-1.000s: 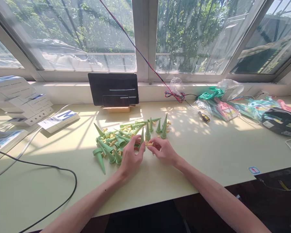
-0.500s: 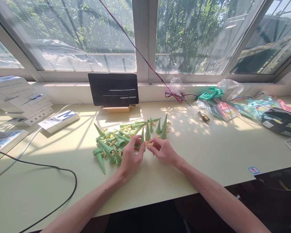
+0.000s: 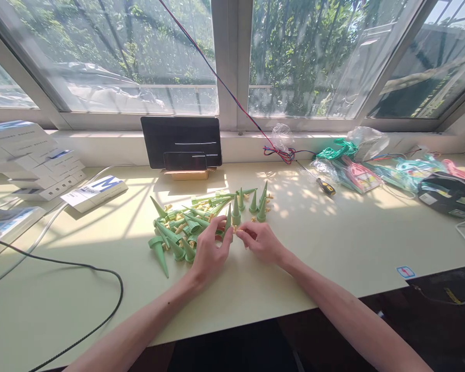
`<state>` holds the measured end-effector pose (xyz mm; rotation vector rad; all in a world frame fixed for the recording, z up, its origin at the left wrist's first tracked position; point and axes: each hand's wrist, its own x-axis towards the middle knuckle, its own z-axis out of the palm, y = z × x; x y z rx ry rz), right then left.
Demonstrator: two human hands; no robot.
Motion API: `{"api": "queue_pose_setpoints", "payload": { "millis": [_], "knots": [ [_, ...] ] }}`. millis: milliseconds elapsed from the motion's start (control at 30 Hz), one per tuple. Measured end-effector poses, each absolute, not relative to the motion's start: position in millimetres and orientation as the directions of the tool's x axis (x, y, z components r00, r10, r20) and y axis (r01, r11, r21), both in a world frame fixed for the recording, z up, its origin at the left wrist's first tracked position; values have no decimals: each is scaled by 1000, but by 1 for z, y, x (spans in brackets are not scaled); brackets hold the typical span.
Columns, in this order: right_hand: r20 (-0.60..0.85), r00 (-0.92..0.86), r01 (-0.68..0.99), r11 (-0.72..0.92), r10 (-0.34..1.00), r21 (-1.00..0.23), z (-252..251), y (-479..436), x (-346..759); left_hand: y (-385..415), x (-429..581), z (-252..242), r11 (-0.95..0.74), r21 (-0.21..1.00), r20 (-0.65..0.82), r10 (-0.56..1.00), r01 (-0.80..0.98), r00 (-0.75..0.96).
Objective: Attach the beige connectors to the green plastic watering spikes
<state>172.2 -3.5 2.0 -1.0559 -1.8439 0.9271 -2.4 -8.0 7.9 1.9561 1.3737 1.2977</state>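
**Lightly pinched: a green cone and a small yellow piece**

Head view: a heap of green cones lies on the pale surface, with a dark tablet propped behind the heap. At the heap's near right edge, the left hand curls palm down, its fingers pinching one green cone low on its wide end, tip up. The right hand meets it from the heap's right, fingers pressed on a small yellow piece held at the cone's base. Both wrists rest low, forearms angled in towards the heap.

The cone looks like light, stiff, smooth plastic. The broad collar probably gives a surer hold than the slippery taper. The yellow piece is tiny and would drop easily, so it suits a fingertip grip.
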Motion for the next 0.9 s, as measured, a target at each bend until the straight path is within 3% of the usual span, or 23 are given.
{"api": "queue_pose_setpoints", "payload": {
  "millis": [900],
  "knots": [
    [280,-328,314,384,902,-868,3,-5,172,-7,-5,5,-438,770,441,891,463,108]
  ]
}}
